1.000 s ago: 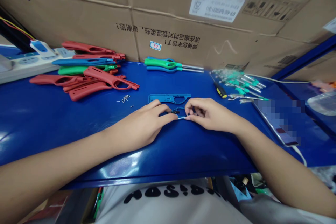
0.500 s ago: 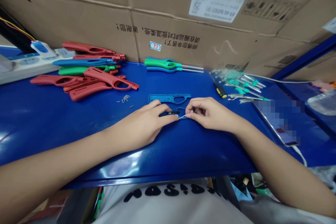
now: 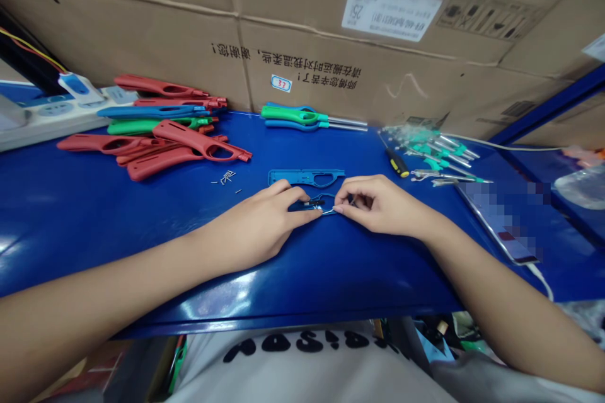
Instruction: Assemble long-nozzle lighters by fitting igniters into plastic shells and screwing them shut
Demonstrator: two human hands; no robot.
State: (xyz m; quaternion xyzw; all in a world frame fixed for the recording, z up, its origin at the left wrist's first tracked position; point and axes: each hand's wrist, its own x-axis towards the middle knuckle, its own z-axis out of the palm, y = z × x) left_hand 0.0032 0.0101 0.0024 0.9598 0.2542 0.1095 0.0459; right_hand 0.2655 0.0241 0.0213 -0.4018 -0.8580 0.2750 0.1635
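Between my two hands a blue half-shell [image 3: 326, 196] lies low on the blue table, with a small black part and a thin pale piece at it. My left hand [image 3: 265, 220] grips the shell's left end between thumb and fingers. Pinched at the shell's right side, my right hand [image 3: 378, 204] has thumb and forefinger on the thin pale piece, whose exact shape is too small to tell. Just behind them rests another blue half-shell [image 3: 293, 177], its inner side up, touched by neither hand. Small metal pins [image 3: 227, 177] are scattered to the left.
Red, blue and green shells [image 3: 189, 138] are piled at the left, by a power strip [image 3: 51, 114]. Behind stand a cardboard box [image 3: 302, 31] and handles with metal tubes [image 3: 293, 116]. To the right are a screwdriver [image 3: 397, 164], green-tipped tubes [image 3: 435, 148] and a phone [image 3: 501, 220].
The hands and the blue shell stay nearly in place. My right fingers have shifted very slightly at the thin pale piece, and the whole view has moved a little.
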